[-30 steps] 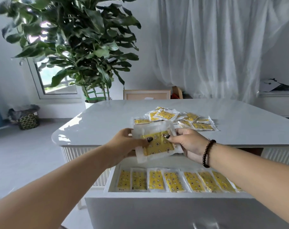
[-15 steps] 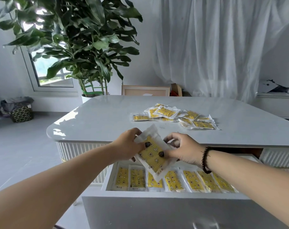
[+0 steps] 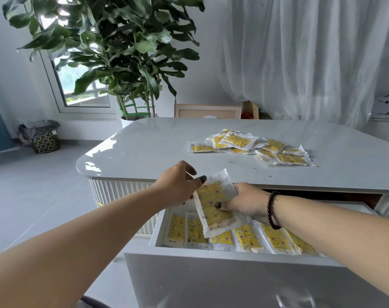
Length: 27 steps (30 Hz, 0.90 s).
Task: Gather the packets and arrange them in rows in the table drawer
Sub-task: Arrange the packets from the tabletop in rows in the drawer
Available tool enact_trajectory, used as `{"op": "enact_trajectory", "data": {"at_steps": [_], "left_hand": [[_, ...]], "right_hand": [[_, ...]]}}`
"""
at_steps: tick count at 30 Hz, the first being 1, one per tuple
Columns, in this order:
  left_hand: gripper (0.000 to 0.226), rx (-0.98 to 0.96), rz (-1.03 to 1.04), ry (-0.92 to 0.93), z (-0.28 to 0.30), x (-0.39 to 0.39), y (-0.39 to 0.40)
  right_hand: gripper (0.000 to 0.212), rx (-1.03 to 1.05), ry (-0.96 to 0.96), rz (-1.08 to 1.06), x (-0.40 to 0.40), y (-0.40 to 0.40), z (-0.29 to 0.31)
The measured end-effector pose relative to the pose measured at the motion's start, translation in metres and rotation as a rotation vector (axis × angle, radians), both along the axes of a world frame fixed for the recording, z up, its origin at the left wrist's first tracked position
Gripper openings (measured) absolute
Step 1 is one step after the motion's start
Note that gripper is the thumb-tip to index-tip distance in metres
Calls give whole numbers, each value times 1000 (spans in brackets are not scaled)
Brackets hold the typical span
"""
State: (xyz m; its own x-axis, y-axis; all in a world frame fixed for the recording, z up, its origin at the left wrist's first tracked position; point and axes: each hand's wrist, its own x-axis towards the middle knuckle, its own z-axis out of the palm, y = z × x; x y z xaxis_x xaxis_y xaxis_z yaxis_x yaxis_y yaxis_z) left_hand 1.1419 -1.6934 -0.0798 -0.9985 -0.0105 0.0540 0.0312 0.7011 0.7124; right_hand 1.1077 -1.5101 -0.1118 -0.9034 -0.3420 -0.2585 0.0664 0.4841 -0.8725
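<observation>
Progress, judged from the frame — partly done.

Lower centre: drawer (image 3: 211, 255) pulled open, one row of packets (image 3: 247, 237) already laid side by side along its front edge, spanning lower centre to lower right. Space behind that row mostly hidden by the hands; extent of any second row not determinable.

Centre, left of the held item: left hand (image 3: 178, 185), fingers curled, thumb and fingertips pinching the upper left edge of the held packet (image 3: 213, 205). Packet tilted, long axis running from centre down toward the front row, its lower end overlapping the row and above it; contact with the row not determinable.

Centre, right of the held item: right hand (image 3: 244, 202), thumb pressed on the packet's yellow face, fingers curled behind its right edge — gripping it.

Upper right of centre: loose pile (image 3: 251, 147) of packets on the tabletop (image 3: 155, 147), well apart from the drawer. Remaining work: place the held packet, then transfer and align this pile.

Against the frame half a second back: packet lower and nearer the drawer, swung closer to the lengthwise orientation of the row; both hands lower, right hand dropped toward the drawer interior; camera pitched down and shifted right. Pile and front row unchanged.
</observation>
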Motion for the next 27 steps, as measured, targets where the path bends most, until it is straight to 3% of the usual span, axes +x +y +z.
{"op": "enact_trajectory", "data": {"at_steps": [3,4,7,9,11,14,19,23,27], "left_hand": [[36,27,40,-42,-2,-4,-10],[36,33,48,-53,-3,-7,-12],[36,23,48,-79,-7,-12,-16],[37,-23,15,-103,-10,-14,-17],[38,-104,-37,-117,-13,-16,-16],[36,-148,-67,-119,-18,-18,-17],[23,-119,-62,-172,-26,-24,-22],[24,-107,-65,-185,-28,-25,-21],[25,-112,-78,-181,-25,-25,-16]], "right_hand": [[30,558,19,57,-10,-3,-12],[22,753,11,135,-10,-6,-14],[12,956,3,274,-8,-20,-18],[35,991,51,286,-18,-32,-29],[44,1023,92,262,-29,-46,-46],[44,987,67,283,-41,-56,-61],[44,807,5,141,-45,-56,-66],[27,822,7,189,-49,-51,-69],[68,804,34,-65,-46,-50,-79]]}}
